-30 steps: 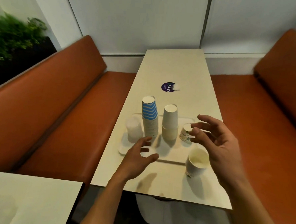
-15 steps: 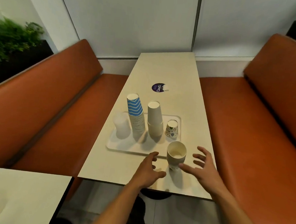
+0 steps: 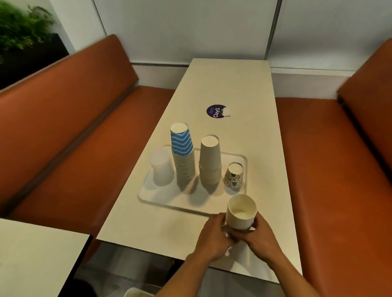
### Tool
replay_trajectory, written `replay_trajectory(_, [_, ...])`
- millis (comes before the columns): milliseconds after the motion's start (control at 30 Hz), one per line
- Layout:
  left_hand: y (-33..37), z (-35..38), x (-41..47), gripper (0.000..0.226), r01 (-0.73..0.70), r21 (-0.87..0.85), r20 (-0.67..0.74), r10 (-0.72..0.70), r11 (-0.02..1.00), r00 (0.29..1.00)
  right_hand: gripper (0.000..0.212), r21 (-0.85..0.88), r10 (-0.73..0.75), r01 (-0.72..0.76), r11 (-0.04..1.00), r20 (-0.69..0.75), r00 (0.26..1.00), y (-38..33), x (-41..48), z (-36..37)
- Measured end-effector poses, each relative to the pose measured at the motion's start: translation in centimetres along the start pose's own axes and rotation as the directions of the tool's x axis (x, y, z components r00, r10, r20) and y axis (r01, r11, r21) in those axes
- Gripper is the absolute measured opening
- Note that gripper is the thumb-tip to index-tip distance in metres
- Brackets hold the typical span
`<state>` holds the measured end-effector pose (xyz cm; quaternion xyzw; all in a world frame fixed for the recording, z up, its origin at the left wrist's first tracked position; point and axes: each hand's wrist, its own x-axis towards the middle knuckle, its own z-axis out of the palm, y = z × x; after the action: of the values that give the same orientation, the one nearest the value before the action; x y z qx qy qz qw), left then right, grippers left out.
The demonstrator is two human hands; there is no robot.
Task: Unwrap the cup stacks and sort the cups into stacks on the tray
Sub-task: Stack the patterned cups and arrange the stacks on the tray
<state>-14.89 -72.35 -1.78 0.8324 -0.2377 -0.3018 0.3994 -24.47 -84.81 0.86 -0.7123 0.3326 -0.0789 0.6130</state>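
Two bare hands close round one upright cream paper cup (image 3: 241, 213), mouth up, at lower centre-right of the frame, just outside the near right corner of the white rectangular plastic tray (image 3: 165, 202). The left grip (image 3: 213, 237) and the right grip (image 3: 262, 238) have their fingers curled round the lower wall of the cup from opposite sides. Its base is hidden, so it cannot be told whether it stands on the pale long desk (image 3: 228, 82), whether it is one cup or a short nested stack, or whether any film wrap is on it. Four inverted groups stand in a row on the tray, from frame left to right: a translucent plastic cup stack (image 3: 161, 167), a tall blue-and-white zigzag paper cup stack (image 3: 182, 152), a plain off-white paper cup stack (image 3: 210, 160), and a small flower-patterned paper cup (image 3: 234, 175). A round purple sticker (image 3: 215, 111) lies further up the desk. Judged from its material, the cup is very light and thin-walled; it would dent under a hard squeeze and tip easily. It is best held low on the wall or by the stiffer rolled rim, with light pressure. Its colour suggests it belongs on the plain off-white stack.
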Motion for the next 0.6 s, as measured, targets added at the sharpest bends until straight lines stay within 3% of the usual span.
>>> replay_trajectory(167, [2.7,-2.0,-2.1,0.064,-0.039,-0.303,-0.029,0.032,0.952,0.999,0.047,0.113,-0.042,0.038,0.993,0.033,0.999,-4.4,-0.9,-1.9])
replay_trajectory(367, [6.4,-3.6,-5.4,0.056,-0.126,-0.558,-0.117,0.072,0.82,0.991,0.076,0.244,-0.13,0.103,0.964,0.099,0.987,-8.9,-2.6,-3.9])
replay_trajectory(600, [8.2,-4.9,-8.5,0.049,-0.108,-0.663,-0.044,0.106,0.741,0.993,0.056,0.39,-0.218,0.149,0.909,0.14,0.966,-12.1,-4.7,-5.1])
